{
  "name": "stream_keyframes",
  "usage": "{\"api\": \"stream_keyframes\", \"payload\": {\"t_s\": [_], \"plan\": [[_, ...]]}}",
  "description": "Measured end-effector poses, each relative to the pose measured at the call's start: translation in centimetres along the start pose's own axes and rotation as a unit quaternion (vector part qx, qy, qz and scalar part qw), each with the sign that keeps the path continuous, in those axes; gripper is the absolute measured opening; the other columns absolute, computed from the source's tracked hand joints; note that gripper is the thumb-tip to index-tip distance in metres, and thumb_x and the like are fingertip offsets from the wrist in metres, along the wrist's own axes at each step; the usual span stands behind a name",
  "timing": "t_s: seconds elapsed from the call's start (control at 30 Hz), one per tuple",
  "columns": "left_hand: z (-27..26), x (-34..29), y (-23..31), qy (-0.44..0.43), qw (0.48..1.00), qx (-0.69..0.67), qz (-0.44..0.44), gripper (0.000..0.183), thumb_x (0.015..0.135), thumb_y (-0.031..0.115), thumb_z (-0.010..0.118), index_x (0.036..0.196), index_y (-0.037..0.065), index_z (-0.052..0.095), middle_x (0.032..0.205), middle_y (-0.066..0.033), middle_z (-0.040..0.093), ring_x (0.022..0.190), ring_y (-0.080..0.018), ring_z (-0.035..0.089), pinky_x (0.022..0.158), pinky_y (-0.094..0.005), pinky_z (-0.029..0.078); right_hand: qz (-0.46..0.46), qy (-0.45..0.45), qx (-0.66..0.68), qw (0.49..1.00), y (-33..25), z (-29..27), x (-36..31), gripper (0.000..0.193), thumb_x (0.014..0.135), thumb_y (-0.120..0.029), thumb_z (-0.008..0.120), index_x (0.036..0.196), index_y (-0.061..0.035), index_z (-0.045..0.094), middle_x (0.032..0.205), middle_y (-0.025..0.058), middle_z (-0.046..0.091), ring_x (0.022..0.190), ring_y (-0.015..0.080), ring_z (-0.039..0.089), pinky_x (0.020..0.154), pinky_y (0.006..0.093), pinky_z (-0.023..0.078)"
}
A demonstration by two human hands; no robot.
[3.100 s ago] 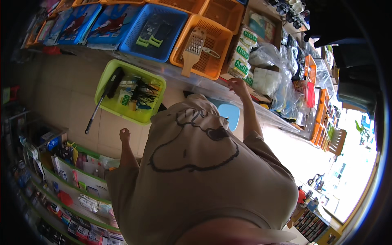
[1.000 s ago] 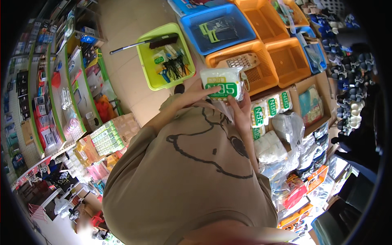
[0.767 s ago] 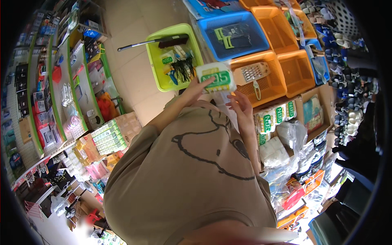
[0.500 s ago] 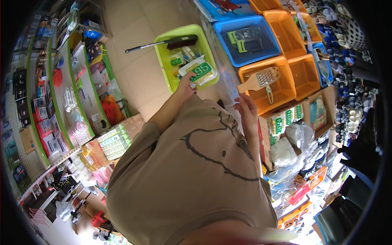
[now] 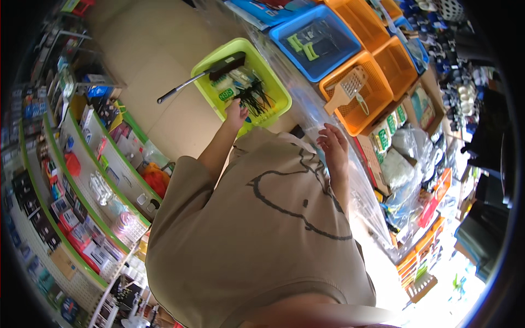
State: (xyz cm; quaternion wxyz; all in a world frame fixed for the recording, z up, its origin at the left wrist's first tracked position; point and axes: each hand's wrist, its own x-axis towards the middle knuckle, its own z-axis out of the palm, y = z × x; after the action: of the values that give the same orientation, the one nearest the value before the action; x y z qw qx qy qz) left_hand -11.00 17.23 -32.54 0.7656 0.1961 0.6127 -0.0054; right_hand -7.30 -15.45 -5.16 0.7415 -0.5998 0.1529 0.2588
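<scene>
the left hand (image 5: 236,112) is at the green tub (image 5: 273,77) (can't tell if it grips), near the pack (image 5: 226,94) inside. the right hand (image 5: 334,146) is empty, fingers apart. the broom (image 5: 225,67) sticks out, maybe too long to fit.

The tub (image 5: 278,94) is lime green, the packet (image 5: 225,93) in it white with a green label, the strands (image 5: 254,103) black, the broom head (image 5: 225,66) blackish brown, the first basket (image 5: 340,56) blue, the second basket (image 5: 377,90) orange with a perforated pattern, and the shirt (image 5: 251,240) khaki with a black line drawing
</scene>
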Motion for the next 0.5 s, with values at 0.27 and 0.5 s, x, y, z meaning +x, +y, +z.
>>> {"api": "stream_keyframes", "payload": {"t_s": [0.27,0.5], "plan": [[2.6,-2.9,-3.3,-0.149,0.984,0.059,-0.074,0.032,0.091,0.021,0.063,0.115,0.009,0.045,0.103,-0.0091,0.058,0.099,-0.0238,0.061,0.081,-0.0373,0.05,0.007,0.048,0.012,0.999,0.2,0.6,-1.4,0.031,0.096,-0.018,0.059,0.121,0.0008,0.057,0.098,0.0079,0.065,0.081,0.0132,0.062,0.073,0.0241,0.049],[-4.5,2.5,-2.5,-0.109,0.963,0.243,0.031,0.022,0.093,0.028,0.058,0.106,0.01,0.057,0.097,-0.0031,0.063,0.089,-0.0173,0.064,0.072,-0.0335,0.05,0.002,0.045,-0.009,0.999,0.2,0.8,-1.2,0.031,0.096,-0.021,0.06,0.119,-0.0008,0.059,0.095,0.0059,0.066,0.08,0.0111,0.061,0.073,0.0239,0.049]]}}
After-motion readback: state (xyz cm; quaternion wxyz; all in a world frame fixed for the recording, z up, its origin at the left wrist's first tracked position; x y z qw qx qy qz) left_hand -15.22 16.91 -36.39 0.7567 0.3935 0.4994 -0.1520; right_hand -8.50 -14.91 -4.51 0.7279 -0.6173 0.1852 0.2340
